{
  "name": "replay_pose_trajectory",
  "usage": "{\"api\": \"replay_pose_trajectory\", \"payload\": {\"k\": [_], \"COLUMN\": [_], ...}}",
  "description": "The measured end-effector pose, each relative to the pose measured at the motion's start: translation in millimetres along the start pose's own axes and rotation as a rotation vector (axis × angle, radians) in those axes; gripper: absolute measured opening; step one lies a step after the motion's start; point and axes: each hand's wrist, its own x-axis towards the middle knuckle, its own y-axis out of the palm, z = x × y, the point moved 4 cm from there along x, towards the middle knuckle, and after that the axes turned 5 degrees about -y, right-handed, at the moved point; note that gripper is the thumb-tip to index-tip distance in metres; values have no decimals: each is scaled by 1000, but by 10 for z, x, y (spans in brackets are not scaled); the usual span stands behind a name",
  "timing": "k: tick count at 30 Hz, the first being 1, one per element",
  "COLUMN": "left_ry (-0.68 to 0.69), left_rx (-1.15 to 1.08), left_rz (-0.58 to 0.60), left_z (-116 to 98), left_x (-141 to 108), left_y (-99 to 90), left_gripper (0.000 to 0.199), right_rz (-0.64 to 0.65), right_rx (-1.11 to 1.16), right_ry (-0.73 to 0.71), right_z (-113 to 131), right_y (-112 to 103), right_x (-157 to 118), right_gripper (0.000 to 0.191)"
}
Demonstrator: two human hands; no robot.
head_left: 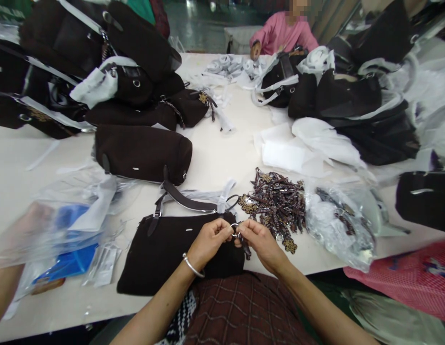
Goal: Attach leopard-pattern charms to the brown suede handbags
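A metal ring (235,230) is pinched between my two hands, above the right end of a dark handbag (154,254). My left hand (213,237), with a silver bangle at the wrist, closes thumb and finger on the ring's left side. My right hand (258,239) grips its other side, and a braided dark charm (246,249) hangs below those fingers. The bag lies flat at the table's front edge with its strap (188,203) stretched out behind it. Just beyond my right hand is a pile of braided charms (278,201), some with patterned flower shapes.
Dark bags (143,148) are heaped at the left, more (348,100) at the right. A plastic bag of charms (341,225) lies right of the pile. Another person's hand (31,225) is at left behind clear plastic. Someone in pink (280,33) is across the table (222,153).
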Motion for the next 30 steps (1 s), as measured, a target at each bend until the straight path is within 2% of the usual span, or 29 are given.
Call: {"api": "replay_pose_trajectory", "payload": {"k": [7,9,14,19,23,28,30], "left_ry": [-76,-78,-87,-170,-118,8,17], "left_rx": [-183,-211,-317,-450,-314,14,40], "left_rz": [2,2,13,35,29,-173,-173], "left_z": [89,116,153,207,225,120,78], "left_x": [3,9,7,-3,31,50,34], "left_y": [0,2,39,92,105,29,23], "left_gripper": [34,34,33,33,31,18,15], "right_rz": [76,76,54,29,2,-71,-91], "right_rx": [41,38,57,63,53,25,-4], "right_ry": [-21,-25,-47,-46,-36,-29,-39], "right_z": [-54,-76,-89,-71,-73,-100,-120], "right_y": [14,18,42,53,47,38,36], "right_x": [-32,-36,-51,-64,-58,-46,-37], "right_gripper": [36,39,34,32,31,30,30]}}
